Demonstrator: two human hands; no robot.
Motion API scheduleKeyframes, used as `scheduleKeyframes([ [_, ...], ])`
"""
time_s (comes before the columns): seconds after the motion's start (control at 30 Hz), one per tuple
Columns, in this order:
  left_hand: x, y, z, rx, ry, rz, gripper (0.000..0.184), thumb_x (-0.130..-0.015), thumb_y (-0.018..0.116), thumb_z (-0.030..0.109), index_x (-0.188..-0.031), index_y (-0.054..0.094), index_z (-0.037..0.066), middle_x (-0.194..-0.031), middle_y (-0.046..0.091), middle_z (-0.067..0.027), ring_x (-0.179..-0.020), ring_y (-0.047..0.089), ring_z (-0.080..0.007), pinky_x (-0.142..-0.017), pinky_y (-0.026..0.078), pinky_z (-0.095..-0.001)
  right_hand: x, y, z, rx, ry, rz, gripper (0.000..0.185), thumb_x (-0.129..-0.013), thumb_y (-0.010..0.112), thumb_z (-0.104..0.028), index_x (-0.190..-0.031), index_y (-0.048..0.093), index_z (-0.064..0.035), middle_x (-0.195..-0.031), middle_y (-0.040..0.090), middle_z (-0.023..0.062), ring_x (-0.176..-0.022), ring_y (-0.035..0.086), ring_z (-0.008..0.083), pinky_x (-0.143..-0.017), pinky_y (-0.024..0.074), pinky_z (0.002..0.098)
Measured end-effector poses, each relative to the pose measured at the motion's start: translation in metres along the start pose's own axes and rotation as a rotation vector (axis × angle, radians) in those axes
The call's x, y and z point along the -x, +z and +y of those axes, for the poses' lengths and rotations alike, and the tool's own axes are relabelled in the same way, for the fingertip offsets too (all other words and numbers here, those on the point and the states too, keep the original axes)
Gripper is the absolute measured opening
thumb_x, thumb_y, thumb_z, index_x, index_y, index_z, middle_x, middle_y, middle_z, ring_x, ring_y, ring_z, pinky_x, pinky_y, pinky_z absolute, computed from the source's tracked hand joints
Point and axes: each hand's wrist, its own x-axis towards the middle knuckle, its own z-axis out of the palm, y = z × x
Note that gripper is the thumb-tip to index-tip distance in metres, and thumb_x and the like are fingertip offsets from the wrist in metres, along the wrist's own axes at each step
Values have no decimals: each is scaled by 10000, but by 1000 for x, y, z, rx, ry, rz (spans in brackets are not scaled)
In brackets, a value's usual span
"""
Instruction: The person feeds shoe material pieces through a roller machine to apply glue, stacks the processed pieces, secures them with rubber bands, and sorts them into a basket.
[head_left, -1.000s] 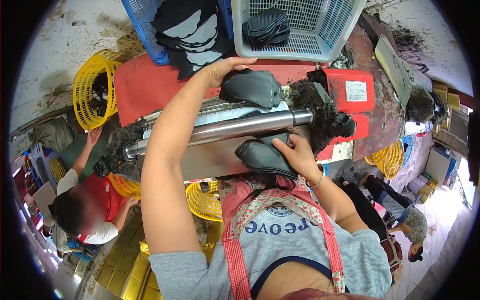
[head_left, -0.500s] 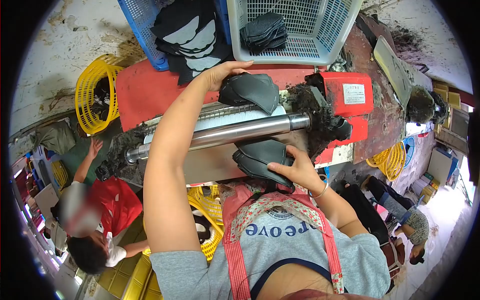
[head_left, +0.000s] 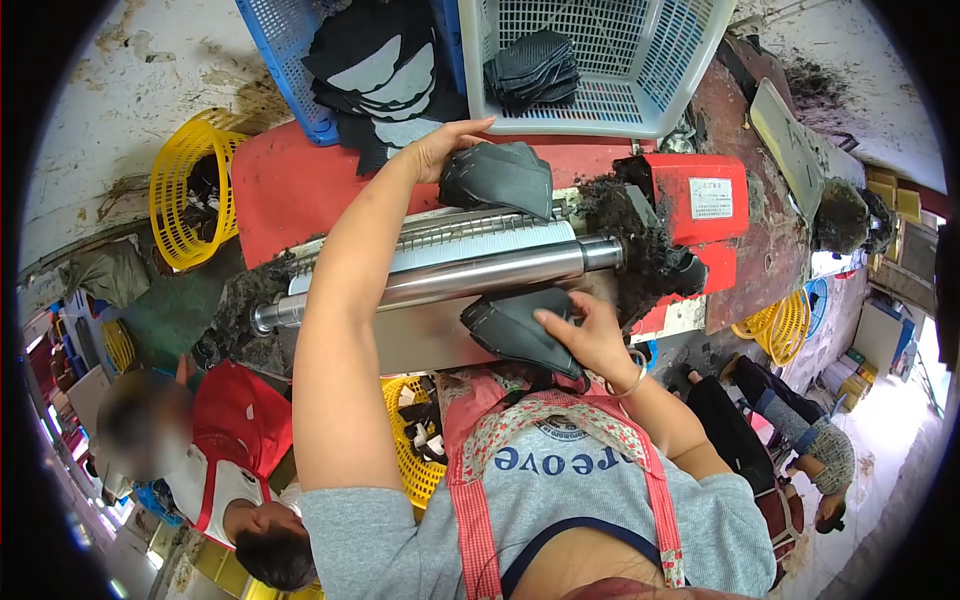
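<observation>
My left hand [head_left: 441, 152] reaches over the steel roller [head_left: 470, 273] of a machine. Its fingers are closed on the edge of a stack of dark shoe-upper pieces [head_left: 497, 180] on the far side. On the near side, above the metal plate [head_left: 400, 335], my right hand [head_left: 590, 340] grips a second dark stack of cut pieces [head_left: 520, 325], thumb on top and fingers hidden beneath. White ribbed material [head_left: 480, 247] shows behind the roller.
A pale basket [head_left: 640, 125] with dark pieces and a blue basket [head_left: 318, 125] with black-and-grey pieces stand behind the red machine cover [head_left: 300, 190]. Dark lint [head_left: 630, 225] clings to the roller's right end. A co-worker in a red apron [head_left: 240, 415] is at left.
The stack in my right hand has turned slightly and shows more of its top face. My left hand stays nearly in place. The co-worker at left has shifted down and toward me.
</observation>
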Motion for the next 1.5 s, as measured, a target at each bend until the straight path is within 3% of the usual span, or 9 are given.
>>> scheduleKeyframes([
  [0.1, -8, -3, -5, 15, -19, -13, 656, -808, 568, 553, -1068, 614, -47, -935, 661, -129, -803, 646, -161, -758, 521, -288, -8, 3, -2, -178, 120, -14, 356, -720, 766, -277, -841, 617, 23, -757, 624, 87, -707, 577, 135, -680, 470, 282],
  [0.2, -8, -5, -4, 41, -19, -39, 674, -800, 568, 567, -1074, 611, -47, -945, 660, -134, -808, 648, -170, -760, 520, -293, 9, -2, -8, 40, -292, 0, 340, -738, 753, -266, -863, 621, 21, -747, 623, 82, -702, 578, 124, -686, 479, 272],
  [0.37, -12, -2, 0, -20, -18, 27, 702, -786, 561, 600, -1087, 614, -32, -956, 657, -137, -835, 637, -189, -783, 498, -298, 2, 1, -19, -189, 122, -65, 316, -761, 732, -240, -904, 635, 25, -762, 635, 66, -717, 589, 113, -675, 483, 270],
  [0.6, -24, -5, -2, -15, -39, -13, 695, -778, 571, 602, -1079, 621, -21, -954, 658, -126, -834, 634, -183, -777, 496, -292, 11, -7, -5, -122, -123, -120, 267, -740, 752, -195, -858, 635, 14, -835, 631, 43, -737, 564, 83, -629, 461, 218],
  [0.73, -26, -2, 0, -42, -22, 24, 697, -761, 595, 599, -1077, 622, -22, -975, 648, -133, -866, 624, -185, -807, 486, -298, -1, -4, -12, -285, 249, -146, 358, -709, 786, -179, -945, 611, 25, -834, 626, 60, -724, 550, 75, -627, 462, 230],
  [0.87, -17, 3, 5, -72, -9, 39, 720, -749, 606, 602, -1091, 612, -31, -1013, 632, -150, -909, 611, -193, -843, 471, -304, 7, -7, -5, -10, -231, -123, 336, -721, 782, -218, -892, 625, 25, -732, 624, 33, -626, 531, 67, -564, 445, 228],
  [1.03, -18, 3, 4, -47, -3, 14, 736, -745, 607, 605, -1102, 603, -38, -1009, 626, -158, -906, 611, -198, -839, 476, -304, 5, -10, -13, 48, 119, -159, 291, -737, 767, -228, -818, 626, 14, -655, 604, 17, -550, 489, 62, -515, 422, 231],
  [1.3, -25, -3, 0, -23, -2, -6, 716, -756, 616, 576, -1090, 600, -57, -998, 636, -169, -871, 632, -200, -793, 504, -294, 13, -5, 4, -256, -14, -118, 229, -791, 716, -91, -937, 569, 6, -748, 590, 0, -647, 531, 30, -564, 433, 190],
  [1.5, -20, 2, 0, -37, 6, 27, 699, -764, 613, 570, -1078, 602, -53, -972, 647, -156, -846, 636, -189, -792, 506, -306, -3, -4, 13, 39, 15, -114, 233, -832, 680, -189, -907, 595, 14, -705, 599, 20, -541, 470, 64, -502, 414, 234],
])
